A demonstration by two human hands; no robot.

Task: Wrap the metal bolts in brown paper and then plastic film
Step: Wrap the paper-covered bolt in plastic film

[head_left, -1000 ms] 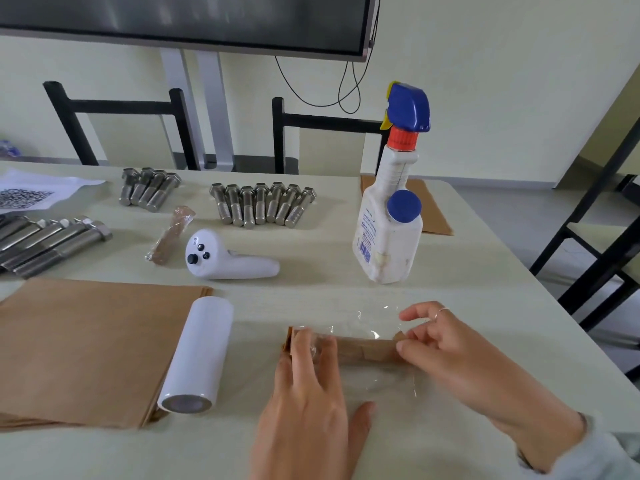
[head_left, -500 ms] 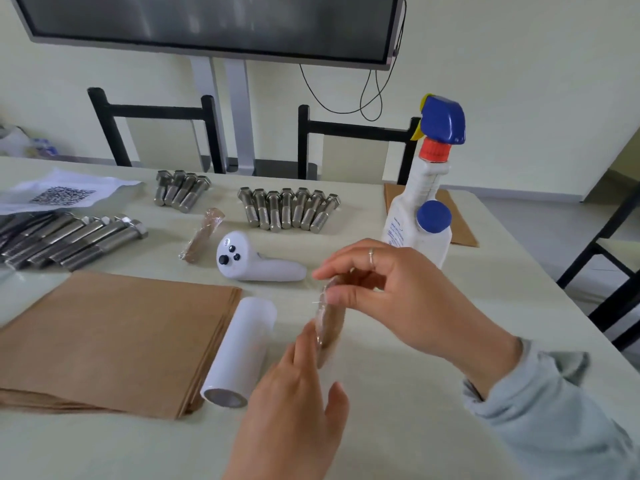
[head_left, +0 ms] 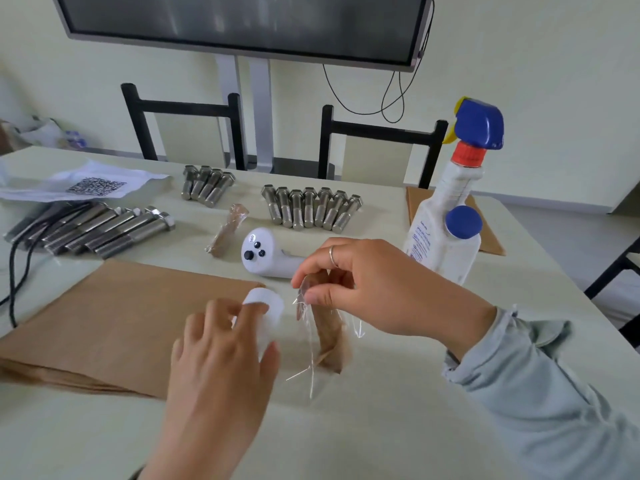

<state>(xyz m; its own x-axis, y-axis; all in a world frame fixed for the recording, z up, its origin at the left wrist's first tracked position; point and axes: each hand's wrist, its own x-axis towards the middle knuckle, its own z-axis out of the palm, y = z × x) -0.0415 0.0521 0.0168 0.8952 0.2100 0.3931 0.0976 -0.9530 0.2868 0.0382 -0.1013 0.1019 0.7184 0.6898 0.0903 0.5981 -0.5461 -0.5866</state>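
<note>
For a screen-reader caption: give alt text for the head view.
The right hand pinches a paper-wrapped bolt trailing loose plastic film, while the left hand grips the white film roll beside stacked brown paper.

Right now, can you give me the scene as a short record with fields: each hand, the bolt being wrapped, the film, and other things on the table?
right hand: pinches the top of the wrapped bolt, holding it upright
left hand: grips the film roll
wrapped bolt: in brown paper, lower end on the table
film: hangs loose around the bolt, not yet tight
finished bolt: lies wrapped near the remote
bare bolts: three groups at the back and left
paper stack: left of the roll
spray bottle: stands at right
</note>
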